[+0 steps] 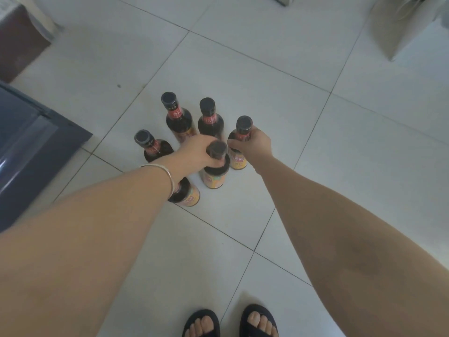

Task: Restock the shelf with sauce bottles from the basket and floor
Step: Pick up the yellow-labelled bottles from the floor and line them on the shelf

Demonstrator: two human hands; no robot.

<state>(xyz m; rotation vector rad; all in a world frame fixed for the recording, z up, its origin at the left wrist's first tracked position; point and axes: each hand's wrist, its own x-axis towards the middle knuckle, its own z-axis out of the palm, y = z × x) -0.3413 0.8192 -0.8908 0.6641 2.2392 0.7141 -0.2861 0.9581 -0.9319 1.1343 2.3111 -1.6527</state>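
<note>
Several dark sauce bottles with black caps stand upright in a cluster on the white tiled floor. My left hand (196, 152) grips the neck of a front bottle (215, 175) with a yellow label. My right hand (252, 144) is wrapped around the neck of the rightmost bottle (243, 125). Two bottles (176, 117) (209, 117) stand behind my hands, one (150, 147) stands to the left, and another (187, 194) sits partly hidden under my left wrist. No shelf or basket is visible.
A dark blue-grey cabinet or box (31, 147) fills the left edge. A brown piece of furniture (19, 45) sits at the top left and a pale object (408, 23) at the top right. My sandalled feet (230, 322) stand at the bottom.
</note>
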